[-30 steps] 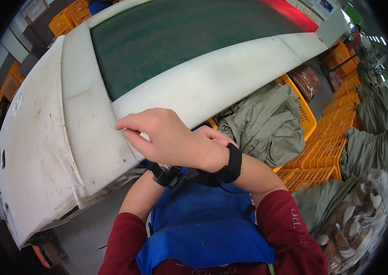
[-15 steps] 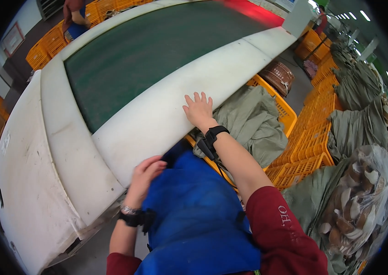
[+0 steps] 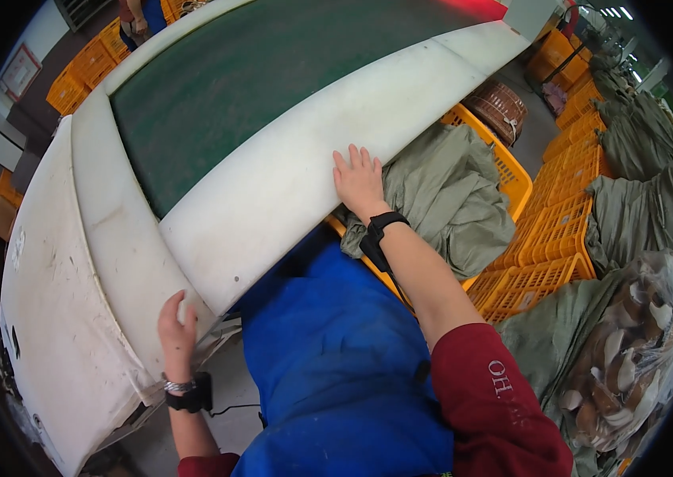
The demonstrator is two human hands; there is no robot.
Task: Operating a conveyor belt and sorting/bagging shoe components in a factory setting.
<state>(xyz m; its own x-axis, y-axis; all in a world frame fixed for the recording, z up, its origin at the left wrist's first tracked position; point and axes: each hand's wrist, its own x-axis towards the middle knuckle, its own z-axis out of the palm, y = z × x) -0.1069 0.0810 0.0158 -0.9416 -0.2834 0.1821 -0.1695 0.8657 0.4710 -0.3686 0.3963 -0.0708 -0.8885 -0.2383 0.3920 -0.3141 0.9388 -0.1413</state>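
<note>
My right hand (image 3: 359, 183) lies on the edge of the white border board (image 3: 273, 183), its fingers stretched out and nothing in them. Down at the left, my left hand (image 3: 177, 326) hovers by the corner where the border meets the white side panel (image 3: 126, 262). Its thumb stands apart from the fingers and it holds nothing; whether it touches the panel I cannot tell. The white border surrounds a dark green belt (image 3: 273, 87). Both my wrists carry black straps, and a blue apron (image 3: 336, 350) covers my front.
Right of the border stands a yellow crate (image 3: 515, 179) with grey-green cloth (image 3: 452, 199) in it. Stacked yellow crates (image 3: 547, 230) run along the right, near a clear bag of brown-and-white mushrooms (image 3: 619, 366). A brown basket (image 3: 497, 110) sits behind. Another person (image 3: 142, 14) stands far left.
My left hand has moved left and down, from the front edge of the border to the corner. My right hand has shifted slightly right along the border. The view has turned a little.
</note>
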